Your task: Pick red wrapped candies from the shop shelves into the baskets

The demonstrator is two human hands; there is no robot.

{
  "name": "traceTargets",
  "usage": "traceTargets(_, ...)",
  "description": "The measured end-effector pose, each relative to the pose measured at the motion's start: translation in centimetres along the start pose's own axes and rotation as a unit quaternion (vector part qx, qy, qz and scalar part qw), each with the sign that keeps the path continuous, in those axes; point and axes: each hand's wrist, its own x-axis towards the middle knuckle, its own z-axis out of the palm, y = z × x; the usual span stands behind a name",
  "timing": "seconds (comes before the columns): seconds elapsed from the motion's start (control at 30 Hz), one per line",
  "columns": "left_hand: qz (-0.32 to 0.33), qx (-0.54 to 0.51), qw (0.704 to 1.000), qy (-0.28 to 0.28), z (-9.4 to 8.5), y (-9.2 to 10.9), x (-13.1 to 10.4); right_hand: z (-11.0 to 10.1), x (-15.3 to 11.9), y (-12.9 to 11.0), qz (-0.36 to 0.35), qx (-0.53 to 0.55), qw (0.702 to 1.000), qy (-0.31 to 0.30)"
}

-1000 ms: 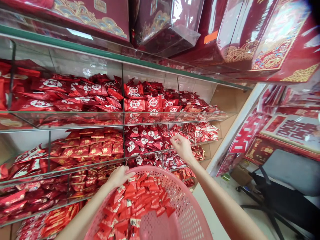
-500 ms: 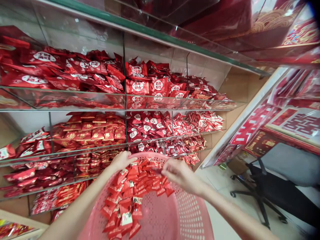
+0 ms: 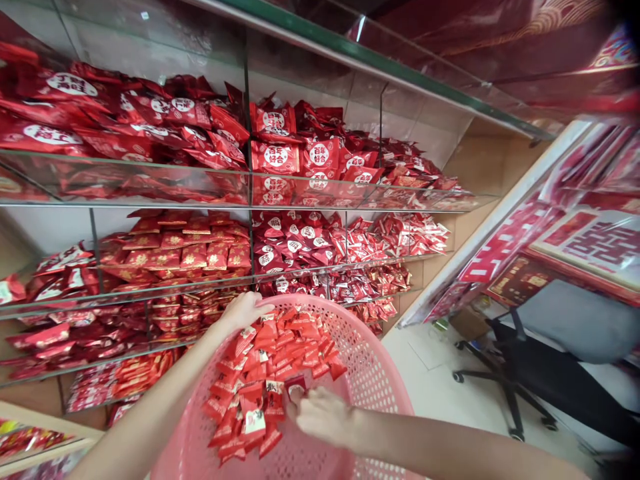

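A pink plastic basket (image 3: pixel 383 360) with a perforated wall is tilted toward me. Red candy packets (image 3: pixel 287 347) are heaped along its far and left sides, some with pale labels. My left hand (image 3: pixel 245 311) is closed over the far left part of the rim. Inside the basket, my right hand (image 3: pixel 323 417) pinches a small dark red packet (image 3: pixel 295 385) in its fingertips, just right of the heap. Part of that packet is hidden behind the fingers.
Glass shelves (image 3: pixel 295 210) with dividers rise in front, filled with red-wrapped packets (image 3: pixel 270 157). A glass shelf edge (image 3: pixel 350 50) crosses overhead. An office chair (image 3: pixel 545 373) stands to the right on a tiled floor (image 3: pixel 420 357). Red decorations (image 3: pixel 590 247) hang beyond it.
My right hand has moved from near the far right rim down toward me, carrying the dark red packet toward the basket's middle. My left hand stays on the rim.
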Motion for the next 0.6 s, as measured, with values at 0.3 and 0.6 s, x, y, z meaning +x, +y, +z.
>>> traceTargets(0.3, -0.002, -0.006, 1.0, 0.003, 0.2, -0.3, -0.1, -3.5, 1.7, 1.2, 0.036, 0.034, 0.999, 0.017)
traceTargets(0.6, 0.008, -0.007, 1.0, 0.008, 0.2, -0.4, -0.1, -15.2, -0.5, 16.0, 0.288, 0.041, 0.923, 0.253)
